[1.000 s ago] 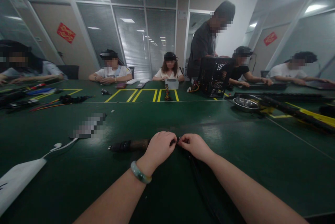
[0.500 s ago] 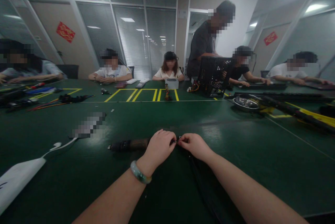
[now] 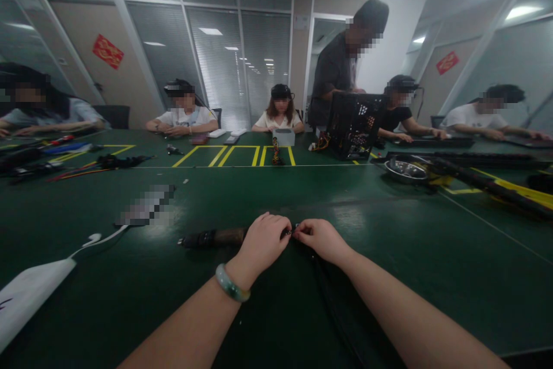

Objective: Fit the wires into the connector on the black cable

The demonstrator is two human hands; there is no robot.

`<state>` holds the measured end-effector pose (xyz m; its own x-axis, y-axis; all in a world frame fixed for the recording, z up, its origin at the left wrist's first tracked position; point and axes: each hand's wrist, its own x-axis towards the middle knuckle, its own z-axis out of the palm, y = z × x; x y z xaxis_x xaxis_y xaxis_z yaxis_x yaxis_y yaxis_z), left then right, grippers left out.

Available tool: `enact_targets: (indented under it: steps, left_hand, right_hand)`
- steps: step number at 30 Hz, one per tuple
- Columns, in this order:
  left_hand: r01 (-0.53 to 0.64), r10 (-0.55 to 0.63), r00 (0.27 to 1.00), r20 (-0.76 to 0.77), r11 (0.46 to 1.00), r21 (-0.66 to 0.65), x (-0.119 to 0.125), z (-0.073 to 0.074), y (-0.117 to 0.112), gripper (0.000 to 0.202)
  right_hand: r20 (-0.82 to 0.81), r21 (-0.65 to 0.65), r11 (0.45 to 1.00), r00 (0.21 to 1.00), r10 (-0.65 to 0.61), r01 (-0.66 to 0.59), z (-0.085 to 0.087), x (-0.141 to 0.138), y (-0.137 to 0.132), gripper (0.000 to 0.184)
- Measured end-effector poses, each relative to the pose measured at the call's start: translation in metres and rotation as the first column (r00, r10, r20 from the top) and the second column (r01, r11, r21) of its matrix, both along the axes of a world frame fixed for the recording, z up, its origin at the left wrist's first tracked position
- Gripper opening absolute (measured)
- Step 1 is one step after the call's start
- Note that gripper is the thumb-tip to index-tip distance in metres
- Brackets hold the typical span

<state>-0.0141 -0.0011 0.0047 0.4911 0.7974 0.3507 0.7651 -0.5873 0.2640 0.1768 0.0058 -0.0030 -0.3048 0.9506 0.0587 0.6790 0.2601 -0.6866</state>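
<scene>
Barely anything has shifted since a second ago, honestly. Both hands sit a hair higher in the view and the grip looks the same. So the fiddly work at that one spot on the cable is carrying on, with nothing pulled apart or clicked together that I can see.

Big to small then. The green desk (image 3: 259, 196) fills most of the view, with yellow tape lines across the far half and other people seated round it. One person stands behind a black open-frame case (image 3: 354, 124) on the far side, right of centre. Near that is a metal bowl (image 3: 405, 170). Off to the left, well apart from the hands, lies a white sheet (image 3: 30, 294) with a thin white lead (image 3: 99, 239) running from it.

The cable (image 3: 216, 238) lies flat on the desk right in front of the wearer. A dark sleeved end sticks out to the left, and the black rest trails back toward the body between the forearms. The left hand (image 3: 264, 239) is curled over it, fingertips pressed together right where the right hand (image 3: 322, 239) meets it, also pinching with thumb and forefinger. Whatever sits between the fingertips is too small and dark to tell. There's a pale green bangle (image 3: 232, 284) on the left wrist
</scene>
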Motion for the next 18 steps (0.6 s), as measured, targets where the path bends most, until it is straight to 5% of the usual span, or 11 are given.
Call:
enact_targets:
  steps: [18]
  left_hand:
    - [-0.001, 0.001, 1.000, 0.004, 1.000, 0.015, 0.0003, 0.0001, -0.0001, 0.008]
  right_hand:
    - [-0.013, 0.003, 1.000, 1.000, 0.001, -0.001, -0.0026, -0.0002, 0.0006, 0.016]
